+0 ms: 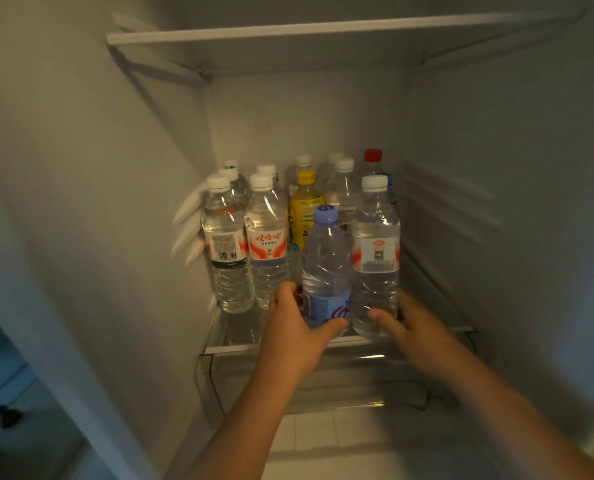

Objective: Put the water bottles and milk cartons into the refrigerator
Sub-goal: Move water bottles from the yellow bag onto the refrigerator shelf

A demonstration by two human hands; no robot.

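Bottles are crowding the glass shelf almost wall to wall, standing several rows deep with hardly a gap between them. The purple-capped bottle and the right front bottle are blocking the front edge. A bare strip is showing only at the front left, before the left front bottle. Above the caps, open air is reaching up to the upper shelf — leaving the widest way in.

White caps and red-and-white labels mark the clear bottles, save one yellow bottle, one lilac-capped bottle, one red-capped bottle.
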